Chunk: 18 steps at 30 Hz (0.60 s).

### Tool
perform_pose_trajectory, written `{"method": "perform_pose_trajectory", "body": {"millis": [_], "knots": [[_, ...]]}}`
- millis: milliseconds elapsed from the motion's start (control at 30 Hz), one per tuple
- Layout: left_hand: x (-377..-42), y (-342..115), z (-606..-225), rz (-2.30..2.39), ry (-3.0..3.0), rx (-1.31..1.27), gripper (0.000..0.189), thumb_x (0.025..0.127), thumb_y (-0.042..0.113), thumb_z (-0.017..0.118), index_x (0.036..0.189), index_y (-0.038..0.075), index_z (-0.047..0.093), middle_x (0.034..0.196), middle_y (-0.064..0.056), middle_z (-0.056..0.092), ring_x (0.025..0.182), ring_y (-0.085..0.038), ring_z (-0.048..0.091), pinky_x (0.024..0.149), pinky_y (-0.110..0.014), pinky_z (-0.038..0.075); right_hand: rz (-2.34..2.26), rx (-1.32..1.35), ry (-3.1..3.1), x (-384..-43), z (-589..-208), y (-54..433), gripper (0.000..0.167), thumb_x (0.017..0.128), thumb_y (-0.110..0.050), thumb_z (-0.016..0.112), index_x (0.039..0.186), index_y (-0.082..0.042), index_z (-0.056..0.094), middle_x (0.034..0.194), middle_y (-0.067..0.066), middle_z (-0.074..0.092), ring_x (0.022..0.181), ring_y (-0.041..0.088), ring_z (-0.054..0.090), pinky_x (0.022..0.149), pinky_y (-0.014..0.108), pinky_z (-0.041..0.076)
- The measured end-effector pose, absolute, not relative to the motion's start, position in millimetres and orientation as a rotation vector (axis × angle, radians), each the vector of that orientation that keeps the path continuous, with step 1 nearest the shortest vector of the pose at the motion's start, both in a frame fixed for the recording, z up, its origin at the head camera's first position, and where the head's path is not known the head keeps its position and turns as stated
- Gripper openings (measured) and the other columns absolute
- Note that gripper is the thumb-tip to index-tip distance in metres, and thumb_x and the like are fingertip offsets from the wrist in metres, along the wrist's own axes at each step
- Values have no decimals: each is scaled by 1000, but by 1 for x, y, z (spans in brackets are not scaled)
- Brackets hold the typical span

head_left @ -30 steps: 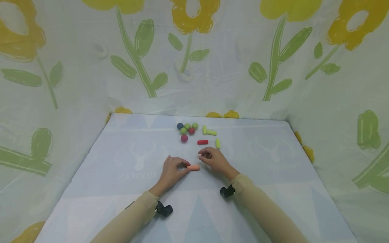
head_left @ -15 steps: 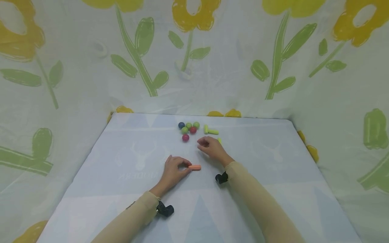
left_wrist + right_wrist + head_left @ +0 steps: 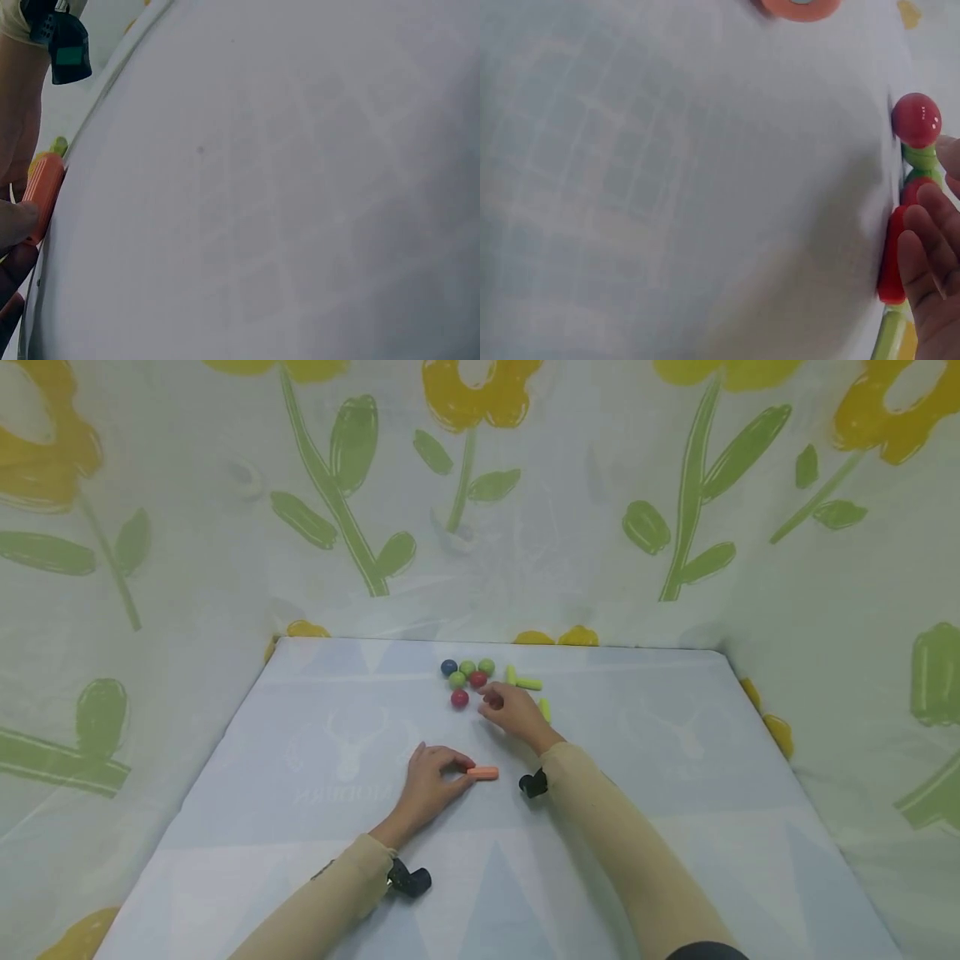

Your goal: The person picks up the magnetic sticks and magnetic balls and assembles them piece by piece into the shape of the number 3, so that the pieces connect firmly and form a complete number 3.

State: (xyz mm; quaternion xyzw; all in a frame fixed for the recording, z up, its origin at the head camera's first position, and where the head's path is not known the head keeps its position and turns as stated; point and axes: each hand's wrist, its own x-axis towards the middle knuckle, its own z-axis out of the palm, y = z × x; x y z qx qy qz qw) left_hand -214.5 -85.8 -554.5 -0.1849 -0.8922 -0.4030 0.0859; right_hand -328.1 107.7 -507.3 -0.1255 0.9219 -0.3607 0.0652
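My left hand (image 3: 431,781) pinches one end of a short orange rod (image 3: 483,773) between thumb and fingertips, low over the white table. Up close in the left wrist view, the orange rod (image 3: 45,191) has ridged sides. Farther forward, my right hand (image 3: 516,712) reaches over the table with relaxed fingers and nothing between them. Its fingertips are just right of a crimson ball (image 3: 460,699). A red rod (image 3: 892,259) lies behind those fingers in the right wrist view; in the head view the hand hides it.
Behind the crimson ball sit a dark blue ball (image 3: 448,667), another red ball (image 3: 477,679) and several green balls (image 3: 457,680). Yellow-green rods (image 3: 528,684) lie to their right, one (image 3: 545,710) beside my right hand. A flowered curtain (image 3: 555,527) rises behind the table.
My right hand has moved forward and left, over the red rod and up to the crimson ball. The left hand keeps its pinch on the orange rod, almost still.
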Motion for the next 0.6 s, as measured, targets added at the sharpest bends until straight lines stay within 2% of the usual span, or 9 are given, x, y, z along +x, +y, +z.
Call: {"method": "perform_pose_trajectory", "body": {"millis": [200, 600], "knots": [[-215, -85, -554, -1211, -2655, -545, 17, 86, 24, 84, 101, 20, 77, 98, 9, 73, 109, -19, 60, 121, -59, 14, -1133, -371, 2757, -331, -504, 101, 32, 96, -25, 71, 127, -17, 67, 114, -2, 69, 102, 17, 61, 84, 33, 57], [-215, -85, -554, -1205, -2658, -538, 17, 85, 23, 84, 101, 20, 78, 97, 9, 73, 108, -19, 60, 120, -59, 15, -1143, -411, 2777, -334, -507, 89, 35, 94, -23, 74, 127, -15, 68, 117, 4, 70, 100, 21, 62, 84, 34, 56]]}}
